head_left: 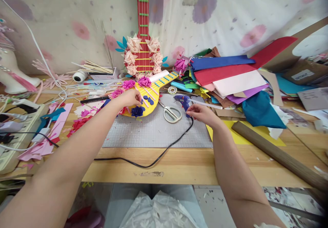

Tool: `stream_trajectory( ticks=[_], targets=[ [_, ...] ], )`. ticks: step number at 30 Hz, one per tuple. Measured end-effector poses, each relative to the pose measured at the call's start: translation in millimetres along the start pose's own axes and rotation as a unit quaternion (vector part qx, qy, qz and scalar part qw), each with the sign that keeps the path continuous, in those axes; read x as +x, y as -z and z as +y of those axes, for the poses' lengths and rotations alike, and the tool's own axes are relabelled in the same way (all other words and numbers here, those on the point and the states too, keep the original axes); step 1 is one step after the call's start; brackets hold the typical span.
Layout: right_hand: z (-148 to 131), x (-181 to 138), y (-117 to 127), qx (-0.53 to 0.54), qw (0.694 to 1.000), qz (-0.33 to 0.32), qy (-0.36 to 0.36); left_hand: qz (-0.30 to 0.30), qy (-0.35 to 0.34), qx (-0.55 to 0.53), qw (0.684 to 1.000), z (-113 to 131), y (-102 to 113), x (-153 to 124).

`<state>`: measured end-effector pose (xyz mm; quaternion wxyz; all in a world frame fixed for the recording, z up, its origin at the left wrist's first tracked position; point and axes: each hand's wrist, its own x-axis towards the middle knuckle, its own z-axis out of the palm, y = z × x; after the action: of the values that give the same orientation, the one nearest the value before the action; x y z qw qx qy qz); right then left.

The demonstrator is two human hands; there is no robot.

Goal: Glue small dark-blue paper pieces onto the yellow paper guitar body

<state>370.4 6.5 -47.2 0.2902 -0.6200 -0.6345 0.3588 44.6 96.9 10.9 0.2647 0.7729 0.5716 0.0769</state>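
A yellow paper guitar (150,110), trimmed with pink and dark blue paper flowers, lies tilted on the grey cutting mat (159,137). Over its body is my left hand (132,97), thumb and fingertips pinched together; what they hold, if anything, is too small to make out. Dark blue paper pieces (148,100) sit just right of those fingertips, and a dark blue paper flower (137,111) is below. My right hand (202,114) has its fingers closed at the handle of a blue hot glue gun (182,100), whose nozzle points left. Scissors (171,114) lie between the two hands.
A red guitar (143,55) with pale paper flowers stands behind. Stacked coloured paper (230,74) fills the back right. A brown tube (276,153) lies at the right. The black cord (164,153) crosses the mat and table. A power strip (22,136) is at the left.
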Motion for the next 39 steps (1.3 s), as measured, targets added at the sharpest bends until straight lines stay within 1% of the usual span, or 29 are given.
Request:
stream_trajectory(
  ticks=[2,3,5,7,8,9,11,13,14,16,17,19,21,23,25,27,30,34,39],
  targets=[
    [3.8,1.9,2.6,-0.021,0.999,0.029,-0.016,0.013,0.004,-0.034,0.999,-1.7,0.7,-1.4],
    [5.0,3.4,3.0,-0.036,0.998,0.053,-0.024,0.022,0.004,-0.046,0.999,-1.7,1.3,-2.4],
    [5.9,7.9,1.8,-0.077,0.988,0.128,-0.026,0.052,-0.009,-0.077,0.996,1.6,1.8,-4.9],
    [5.1,15.1,-2.8,-0.116,0.973,0.2,-0.004,0.093,-0.032,-0.132,0.986,11.5,-1.2,-8.1],
    [4.1,19.5,-6.4,-0.13,0.967,0.219,0.01,0.115,-0.044,-0.168,0.978,19.1,-5.2,-10.0],
    [2.9,24.2,-10.5,-0.14,0.965,0.222,0.019,0.124,-0.056,-0.21,0.968,28.1,-11.2,-12.2],
    [-0.1,33.8,-19.9,-0.149,0.97,0.193,0.013,0.113,-0.058,-0.317,0.94,48.3,-30.1,-17.0],
    [-2.6,41.7,-28.9,-0.149,0.975,0.159,-0.029,0.094,-0.042,-0.399,0.911,66.0,-57.1,-21.4],
    [-3.2,44.6,-32.8,-0.147,0.976,0.153,-0.053,0.086,-0.037,-0.431,0.898,72.5,-72.4,-23.3],
    [-2.9,47.3,-38.2,-0.133,0.974,0.164,-0.086,0.067,-0.006,-0.483,0.873,79.3,-103.1,-26.0],
    [-2.2,47.0,-39.6,-0.113,0.974,0.171,-0.092,0.07,0.019,-0.505,0.86,80.0,-117.0,-27.1],
    [-0.7,42.8,-39.3,-0.027,0.982,0.172,-0.077,0.081,0.056,-0.534,0.84,78.0,-139.1,-28.7],
    [-0.6,33.9,-35.3,0.083,0.985,0.145,-0.043,0.094,0.08,-0.549,0.827,74.3,-151.9,-29.7],
    [-2.6,21.6,-29.3,0.145,0.985,0.089,-0.006,0.108,0.092,-0.561,0.815,71.3,-156.4,-29.9],
    [-5.8,7.9,-23.8,0.139,0.99,0.028,0.016,0.119,0.101,-0.578,0.801,69.4,-155.9,-29.4],
    [-8.4,-4.2,-20.9,0.111,0.994,-0.006,0.018,0.13,0.109,-0.595,0.786,68.4,-154.3,-28.7],
    [-8.5,-15.3,-22.2,0.091,0.996,0.002,0.0,0.153,0.111,-0.61,0.77,67.8,-154.1,-28.1],
    [-2.2,-16.8,-27.0,0.068,0.998,0.011,-0.009,0.186,0.114,-0.615,0.758,68.2,-157.1,-27.1],
    [3.6,-13.1,-28.8,0.037,0.999,0.022,0.006,0.191,0.122,-0.623,0.748,68.9,-157.8,-26.4]
  ],
)
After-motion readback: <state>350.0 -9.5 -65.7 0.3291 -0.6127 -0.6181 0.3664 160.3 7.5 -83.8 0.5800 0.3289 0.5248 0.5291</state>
